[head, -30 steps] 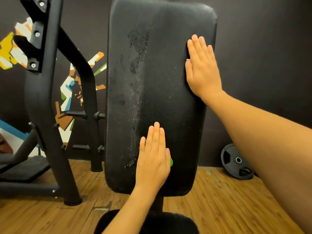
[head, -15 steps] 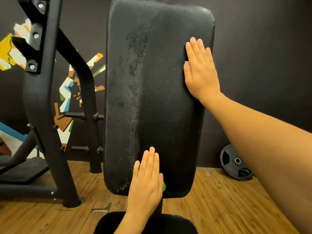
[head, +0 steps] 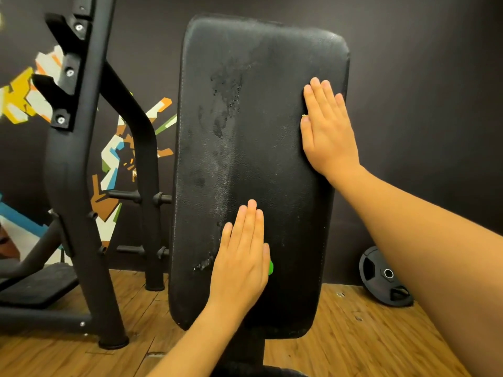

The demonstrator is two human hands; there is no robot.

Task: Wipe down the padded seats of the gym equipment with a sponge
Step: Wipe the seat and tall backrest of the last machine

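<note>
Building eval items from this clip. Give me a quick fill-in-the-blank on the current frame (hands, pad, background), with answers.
1. The left hand presses a ___ sponge flat against the back pad.
2. The right hand lies flat near the pad's upper ___ edge.
3. A weight plate stands on the floor against the dark ___.

Missing words: green; right; wall

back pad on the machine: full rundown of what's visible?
The back pad is a tall black cushion with rounded corners, a grained leather-like cover and a stitched seam near its edges. It stands roughly upright on a dark post. Wet streaks and droplets run down its left-centre. The left hand lies flat on the lower middle, with a green sponge peeking out beneath it. The right hand rests flat on the upper right edge.
</note>
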